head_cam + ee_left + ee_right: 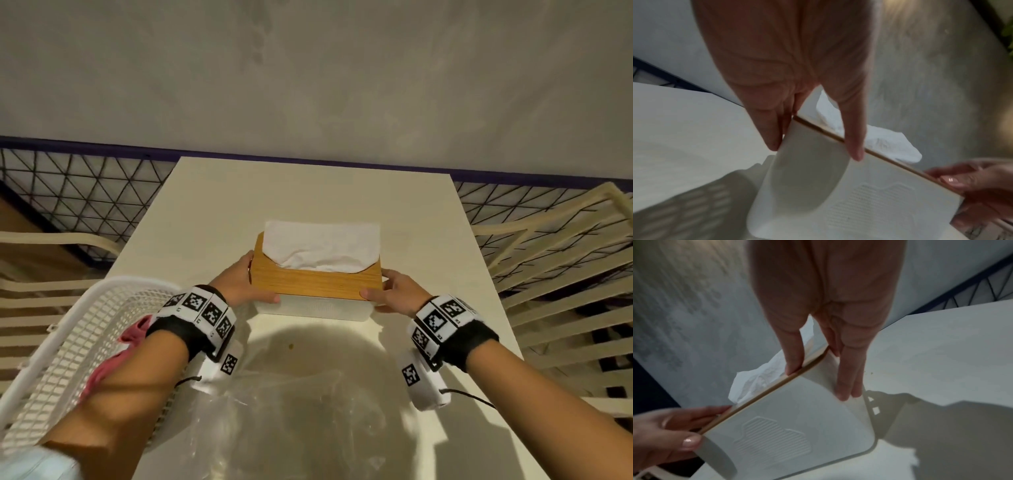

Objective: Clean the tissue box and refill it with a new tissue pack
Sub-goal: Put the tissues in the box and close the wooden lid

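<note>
The tissue box is white with a wooden lid, and a white tissue sticks up through the lid's slot. It sits mid-table. My left hand grips its left end, thumb on the lid's front edge and fingers down the end wall. My right hand grips the right end the same way. The left wrist view shows my left hand pinching the box between thumb and fingers. The right wrist view shows my right hand pinching the box likewise.
A white mesh basket holding a pink cloth sits at the table's left front. Crumpled clear plastic wrap lies near me. A small crumb lies on the cream table. Slatted chairs flank the table.
</note>
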Motion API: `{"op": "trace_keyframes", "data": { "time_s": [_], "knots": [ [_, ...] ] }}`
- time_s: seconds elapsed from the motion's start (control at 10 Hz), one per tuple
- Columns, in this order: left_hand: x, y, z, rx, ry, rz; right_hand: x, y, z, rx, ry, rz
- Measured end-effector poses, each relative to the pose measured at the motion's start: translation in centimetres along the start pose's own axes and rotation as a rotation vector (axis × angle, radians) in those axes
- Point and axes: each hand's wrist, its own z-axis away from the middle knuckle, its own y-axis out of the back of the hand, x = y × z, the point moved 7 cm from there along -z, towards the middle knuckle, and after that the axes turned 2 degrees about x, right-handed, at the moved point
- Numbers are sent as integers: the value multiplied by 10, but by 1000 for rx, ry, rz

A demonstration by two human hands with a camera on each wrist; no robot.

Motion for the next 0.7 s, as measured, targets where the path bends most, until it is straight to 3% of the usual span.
{"op": "trace_keyframes", "data": {
  "time_s": [0.3, 0.5, 0.7],
  "knots": [
    [-5, 28, -23, 167, 40, 9, -35, -8, -27, 93, 24, -57],
    [-9, 36, -40, 159, 95, -65, -41, -8, -41, 142, 5, -53],
    [-13, 37, -34, 193, 115, 0, -39, -7, -38, 180, 26, 3]
  ]
}}
